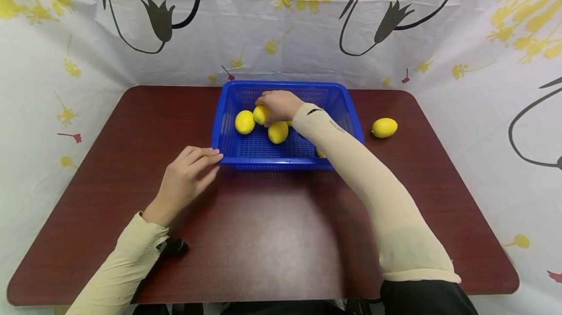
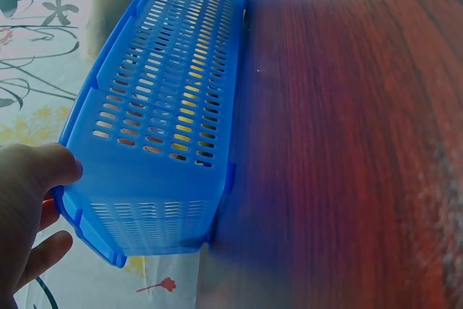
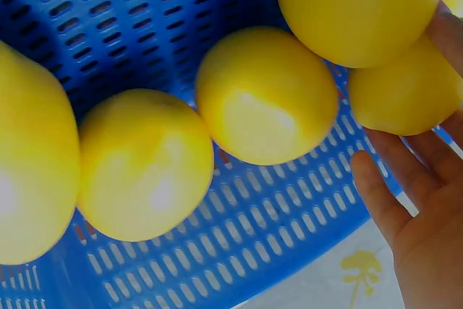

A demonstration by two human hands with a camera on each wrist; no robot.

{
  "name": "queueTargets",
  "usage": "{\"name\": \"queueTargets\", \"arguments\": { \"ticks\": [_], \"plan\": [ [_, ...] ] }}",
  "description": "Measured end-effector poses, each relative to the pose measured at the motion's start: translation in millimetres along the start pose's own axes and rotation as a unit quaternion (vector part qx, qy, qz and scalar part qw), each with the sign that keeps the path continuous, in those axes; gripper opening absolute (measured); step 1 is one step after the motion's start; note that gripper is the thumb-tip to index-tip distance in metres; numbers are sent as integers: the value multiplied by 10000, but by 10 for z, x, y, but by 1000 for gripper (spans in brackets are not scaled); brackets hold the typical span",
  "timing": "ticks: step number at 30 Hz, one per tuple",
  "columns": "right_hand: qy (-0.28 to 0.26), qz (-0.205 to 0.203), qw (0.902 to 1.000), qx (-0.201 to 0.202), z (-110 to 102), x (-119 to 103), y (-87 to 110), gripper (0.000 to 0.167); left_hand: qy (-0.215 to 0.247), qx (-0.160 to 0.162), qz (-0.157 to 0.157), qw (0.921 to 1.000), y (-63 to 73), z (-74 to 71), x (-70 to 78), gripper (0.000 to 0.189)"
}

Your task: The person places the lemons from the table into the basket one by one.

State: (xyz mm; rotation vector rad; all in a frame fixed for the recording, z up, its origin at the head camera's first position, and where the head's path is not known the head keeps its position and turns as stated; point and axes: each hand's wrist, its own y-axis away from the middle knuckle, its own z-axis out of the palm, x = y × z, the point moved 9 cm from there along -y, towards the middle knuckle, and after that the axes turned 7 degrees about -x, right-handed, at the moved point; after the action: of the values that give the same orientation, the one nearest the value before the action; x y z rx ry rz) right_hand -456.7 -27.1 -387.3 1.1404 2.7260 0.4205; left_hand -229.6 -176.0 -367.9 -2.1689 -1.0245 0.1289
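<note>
A blue plastic basket (image 1: 290, 161) with slotted walls stands at the back of the table. At its near left corner my left hand (image 1: 186, 178) pinches the rim; in the left wrist view the thumb (image 2: 54, 164) lies on the rim. My right hand (image 1: 281, 105) reaches into the basket and holds a lemon (image 1: 261, 114). In the right wrist view, its fingers (image 3: 380, 189) are about a lemon (image 3: 405, 92), partly hidden by another lemon (image 3: 358, 5). More lemons, one (image 1: 244, 122) at the left and one (image 1: 278, 132) below the hand, lie in the basket.
A single lemon (image 1: 384, 127) lies on the dark red table (image 1: 272, 237), right of the basket. A patterned white cloth (image 1: 290, 37) hangs behind. My right forearm (image 1: 373, 178) crosses the basket's right side and partly covers a lemon (image 1: 321, 153).
</note>
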Motion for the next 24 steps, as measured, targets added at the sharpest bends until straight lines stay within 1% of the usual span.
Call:
{"name": "queueTargets", "arguments": {
  "ticks": [4,9,15,24],
  "plan": [
    [-49,28,10000,-74,22,-11,27,65,-18,-5,6,10000,1,-5,5,31],
    [14,33,10000,-88,25,-29,46,64,-19,-1,3,10000,2,-11,6,31],
    [27,-23,9999,-152,49,-45,54,63,-15,41,33,10000,-1,-16,15,32],
    [24,42,9993,-377,142,-25,24,63,7,35,29,10000,-2,-8,8,31]
  ]
}}
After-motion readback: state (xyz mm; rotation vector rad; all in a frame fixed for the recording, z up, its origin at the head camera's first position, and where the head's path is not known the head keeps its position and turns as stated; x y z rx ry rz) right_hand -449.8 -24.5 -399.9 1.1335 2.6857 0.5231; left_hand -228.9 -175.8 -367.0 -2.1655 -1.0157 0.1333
